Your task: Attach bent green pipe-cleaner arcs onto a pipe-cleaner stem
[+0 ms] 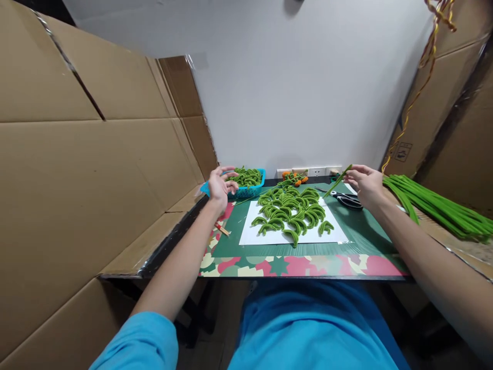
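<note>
- Looking through the head view, the only one I have, I find the green stem (336, 183) in the air over the far right part of the green mat (231, 241), between the white sheet (248, 238) and the right hand (365, 184).
- The right hand holds that stem in a narrow pinch at the fingertips, close to its upper end. The left hand (220, 187) is beside the blue basket (246, 192), fingers loosely curled and apart; I see nothing in it.
- I judge the stem very light and soft on the outside, fuzzy rather than slippery. It looks straight enough to carry its own length, yet I expect it to bend easily and perhaps keep a kink. Breaking seems unlikely.
- I would take hold with thumb and forefinger near one end, pressing lightly, and steady the free end when it needs to stay straight.
- Its long axis slants: the upper end points up and right, away from the body, the lower end down and left toward the curved green pieces (292, 205) on the sheet.
- The scissors (349, 201) lie near its lower end; whether they touch, I cannot tell.
</note>
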Demonstrator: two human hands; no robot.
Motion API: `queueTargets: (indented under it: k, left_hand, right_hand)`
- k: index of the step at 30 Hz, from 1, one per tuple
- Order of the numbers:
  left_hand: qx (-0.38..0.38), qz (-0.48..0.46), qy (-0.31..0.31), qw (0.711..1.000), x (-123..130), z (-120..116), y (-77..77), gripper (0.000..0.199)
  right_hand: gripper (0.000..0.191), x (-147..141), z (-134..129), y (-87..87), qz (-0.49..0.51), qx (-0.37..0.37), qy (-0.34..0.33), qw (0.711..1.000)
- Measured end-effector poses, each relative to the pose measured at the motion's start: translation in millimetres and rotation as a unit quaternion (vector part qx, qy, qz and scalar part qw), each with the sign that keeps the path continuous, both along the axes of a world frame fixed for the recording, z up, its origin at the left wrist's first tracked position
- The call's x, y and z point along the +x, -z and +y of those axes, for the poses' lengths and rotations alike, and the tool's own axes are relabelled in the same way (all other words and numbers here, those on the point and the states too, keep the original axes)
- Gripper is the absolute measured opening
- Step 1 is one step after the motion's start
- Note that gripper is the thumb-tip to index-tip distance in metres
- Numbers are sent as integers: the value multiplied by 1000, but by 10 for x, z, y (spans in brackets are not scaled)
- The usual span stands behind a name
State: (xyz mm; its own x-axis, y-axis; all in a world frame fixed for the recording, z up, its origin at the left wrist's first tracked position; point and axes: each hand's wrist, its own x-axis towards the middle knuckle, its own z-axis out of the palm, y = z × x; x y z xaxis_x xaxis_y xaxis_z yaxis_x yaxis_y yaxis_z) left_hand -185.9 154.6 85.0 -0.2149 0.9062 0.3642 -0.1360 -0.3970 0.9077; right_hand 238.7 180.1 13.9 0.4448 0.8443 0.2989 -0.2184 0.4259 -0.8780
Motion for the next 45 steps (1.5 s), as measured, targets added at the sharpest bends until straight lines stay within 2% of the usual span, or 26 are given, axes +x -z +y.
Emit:
queueTargets:
  k: [3,8,12,14,15,17,19,21,25,29,31,34,37,40,45]
  left_hand:
    - [53,194,16,979,195,-81,77,29]
    - [132,408,72,900,633,-329,74,29]
    - [138,459,231,847,1036,-494,23,41]
    - [137,475,267,827,1192,-510,53,50]
    - [141,482,264,824,1247,-499,84,53]
    - [154,465,240,838,1305,-449,164,56]
    - [149,424,221,866,1301,-390,243,53]
    - [122,396,230,881,1257,-352,303,47]
    - [43,358,272,892,1173,-373,364,49]
    - [10,322,268,908,1169,-406,388,44]
    - [19,327,250,911,1175,-402,388,41]
    - [74,366,206,904,1174,-402,374,37]
    - [117,431,188,875,1174,-439,359,33]
    - [132,477,188,848,1187,-497,345,33]
    - [115,473,154,860,1195,-549,309,42]
  right_hand:
    - [28,-132,-100,-80,5,7,-95,995]
    - [28,-414,-360,-282,15,74,-160,984]
    - [27,-612,-531,-353,-4,93,-232,968]
    - [27,-681,-570,-342,-9,81,-264,961]
    - [28,-706,-578,-331,-8,76,-275,958]
    - [30,-735,-582,-308,-3,70,-295,953]
    - [32,-745,-582,-293,-1,66,-314,947]
    - [35,-751,-586,-284,-7,56,-331,942]
    - [39,-784,-605,-274,-22,33,-356,934]
    - [40,-815,-608,-257,-29,32,-363,931]
    - [39,-818,-608,-252,-35,42,-358,932]
    - [37,-823,-615,-251,-51,48,-361,930]
    - [38,-850,-617,-244,-66,44,-366,927]
    - [44,-896,-599,-218,-81,50,-337,937]
    - [47,-942,-576,-183,-101,66,-283,952]
